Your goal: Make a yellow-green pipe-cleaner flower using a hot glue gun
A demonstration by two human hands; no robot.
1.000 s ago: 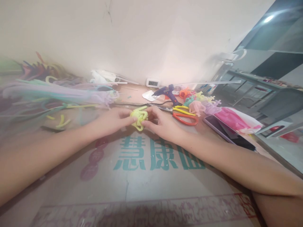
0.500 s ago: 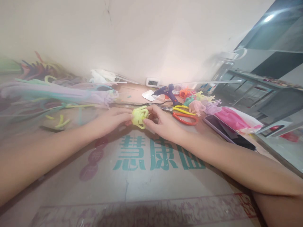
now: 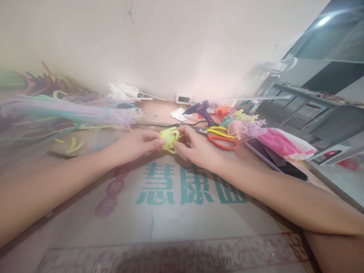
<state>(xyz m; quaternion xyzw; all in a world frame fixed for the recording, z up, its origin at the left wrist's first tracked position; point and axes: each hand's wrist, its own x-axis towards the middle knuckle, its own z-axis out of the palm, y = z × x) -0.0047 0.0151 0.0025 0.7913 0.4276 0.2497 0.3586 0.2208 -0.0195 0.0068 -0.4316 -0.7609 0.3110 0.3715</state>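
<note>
A small yellow pipe-cleaner shape (image 3: 170, 139) with several bent loops is held up between both hands over the table. My left hand (image 3: 148, 142) pinches its left side, the thumb lying across the front. On the other side my right hand (image 3: 191, 142) grips the loops between thumb and fingers. The fingertips behind the shape are partly hidden. Just right of my right hand lie scissors (image 3: 222, 143) with red and yellow handles.
A purple glue gun (image 3: 203, 112) and a small digital clock (image 3: 183, 99) are at the back. Finished-looking coloured pipe-cleaner pieces (image 3: 237, 128) and a phone (image 3: 274, 158) lie right. Bundled pipe cleaners (image 3: 85, 112) fill the left, near short yellow offcuts (image 3: 73, 145).
The yellow pipe-cleaner shape has turned slightly and shifted a little to the right. My left thumb has moved further onto its front. The things on the table stay put.
</note>
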